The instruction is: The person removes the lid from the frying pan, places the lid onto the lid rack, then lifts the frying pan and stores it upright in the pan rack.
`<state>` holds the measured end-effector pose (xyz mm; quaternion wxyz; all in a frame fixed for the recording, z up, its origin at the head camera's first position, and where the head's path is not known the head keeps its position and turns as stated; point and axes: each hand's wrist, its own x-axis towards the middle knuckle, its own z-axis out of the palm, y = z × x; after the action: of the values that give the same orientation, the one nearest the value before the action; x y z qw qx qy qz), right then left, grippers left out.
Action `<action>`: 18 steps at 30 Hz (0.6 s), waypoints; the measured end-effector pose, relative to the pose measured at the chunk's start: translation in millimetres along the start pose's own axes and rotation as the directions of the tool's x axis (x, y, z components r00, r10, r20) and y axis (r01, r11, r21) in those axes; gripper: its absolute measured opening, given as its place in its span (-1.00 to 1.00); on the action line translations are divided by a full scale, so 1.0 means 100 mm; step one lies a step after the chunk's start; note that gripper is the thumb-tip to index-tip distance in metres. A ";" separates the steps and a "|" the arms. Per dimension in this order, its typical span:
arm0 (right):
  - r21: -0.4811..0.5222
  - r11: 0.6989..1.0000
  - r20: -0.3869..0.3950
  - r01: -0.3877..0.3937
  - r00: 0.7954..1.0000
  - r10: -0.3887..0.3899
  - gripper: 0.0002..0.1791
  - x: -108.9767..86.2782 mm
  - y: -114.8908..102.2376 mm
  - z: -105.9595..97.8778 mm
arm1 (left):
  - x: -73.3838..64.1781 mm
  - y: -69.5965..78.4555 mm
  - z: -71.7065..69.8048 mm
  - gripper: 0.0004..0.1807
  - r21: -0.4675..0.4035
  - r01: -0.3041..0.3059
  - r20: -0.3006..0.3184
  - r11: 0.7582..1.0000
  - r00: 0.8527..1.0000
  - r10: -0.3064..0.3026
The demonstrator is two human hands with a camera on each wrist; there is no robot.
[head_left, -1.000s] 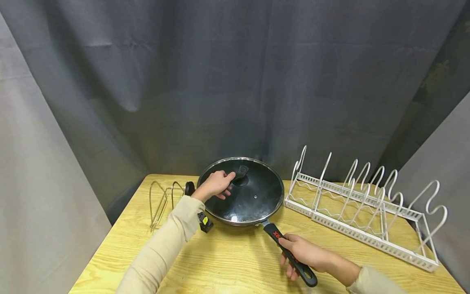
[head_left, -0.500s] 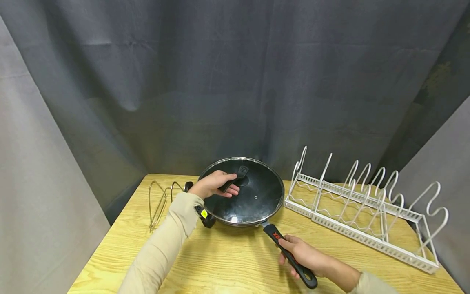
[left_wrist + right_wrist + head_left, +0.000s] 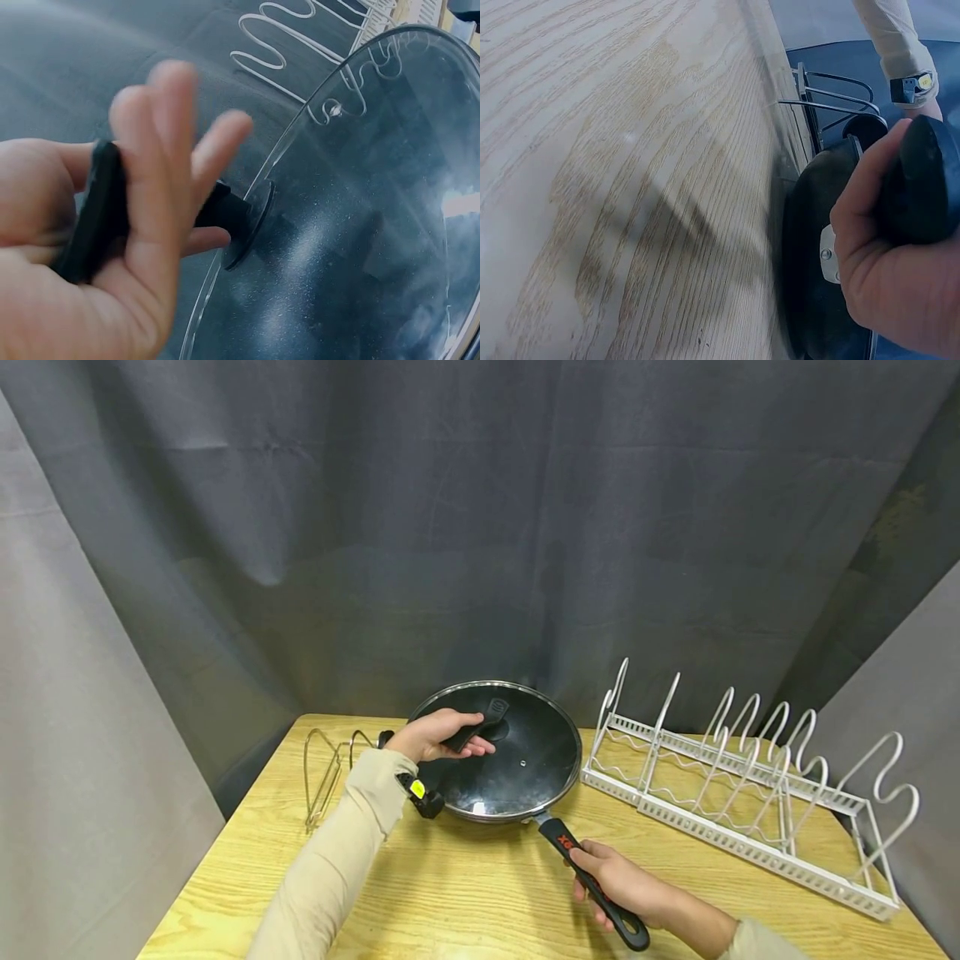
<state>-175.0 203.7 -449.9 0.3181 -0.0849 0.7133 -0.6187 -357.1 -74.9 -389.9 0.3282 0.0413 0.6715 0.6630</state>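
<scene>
A dark frying pan (image 3: 817,225) with a long black handle (image 3: 558,835) sits on the wooden table, covered by a round glass lid (image 3: 517,785) with a metal rim. My left hand (image 3: 442,733) holds the lid's black handle (image 3: 493,710) between thumb and fingers. In the left wrist view, several of that hand's fingers (image 3: 161,150) stretch out past the handle, and the lid (image 3: 360,195) looks tilted by the camera angle. My right hand (image 3: 618,878) grips the pan's long handle, with its thumb on top; the right wrist view shows it close up.
A white wire rack (image 3: 735,827) with several upright loops stands on the right of the table (image 3: 457,893). On the left is a small metal wire stand (image 3: 326,785), with a black round piece (image 3: 385,739) between it and the pan. Grey curtains (image 3: 465,527) hang behind.
My left hand has slid slightly right along the lid's handle, and its fingers have spread straighter beneath it. The right hand, pan and lid show almost no movement.
</scene>
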 end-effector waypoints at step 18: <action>-0.017 1.000 -0.017 0.014 1.000 -0.014 -0.53 -0.04 0.00 -0.02 | 0.04 0.01 0.10 -0.62 -0.066 0.016 -0.095 0.998 0.995 -0.023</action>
<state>-172.9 207.2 -448.2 0.3070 -0.0871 0.7206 -0.6156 -355.9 -64.2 -389.3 0.3032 -0.0078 0.6649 0.6825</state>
